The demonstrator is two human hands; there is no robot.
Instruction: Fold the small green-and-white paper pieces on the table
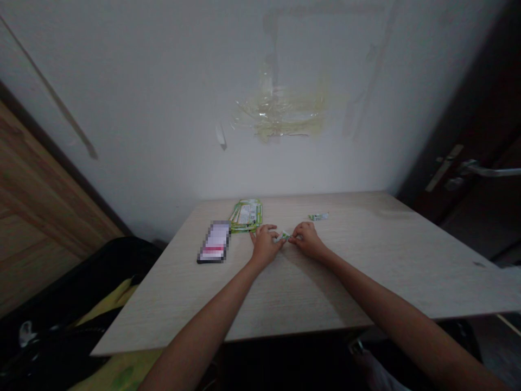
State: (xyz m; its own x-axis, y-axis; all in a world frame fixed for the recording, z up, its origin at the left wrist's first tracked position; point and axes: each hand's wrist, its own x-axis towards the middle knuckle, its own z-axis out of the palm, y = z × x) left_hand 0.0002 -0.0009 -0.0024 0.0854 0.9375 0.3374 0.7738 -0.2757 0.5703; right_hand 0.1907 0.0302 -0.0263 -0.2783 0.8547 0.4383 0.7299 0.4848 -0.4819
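Both hands meet over the middle of the table, low against its surface. Between them is a small green-and-white printed piece [284, 236], like a scrap of packaging; I cannot make out its exact kind. My left hand [265, 242] has its thumb and fingers closed at the left end of the piece, with other fingers reaching forward. My right hand [307, 239] pinches the right end, fingers curled. Just beyond my left hand lies a flat green-and-white printed packet [247, 213]. A similar small green-and-white strip [318, 216] rests beyond my right hand.
A phone [214, 242] with a blurred screen lies left of my left hand. The pale wooden table [366, 233] backs onto a grey wall [163, 108] with peeling tape [285, 117]. A dark door with a metal handle [488, 169] stands at right; dark bags sit at left.
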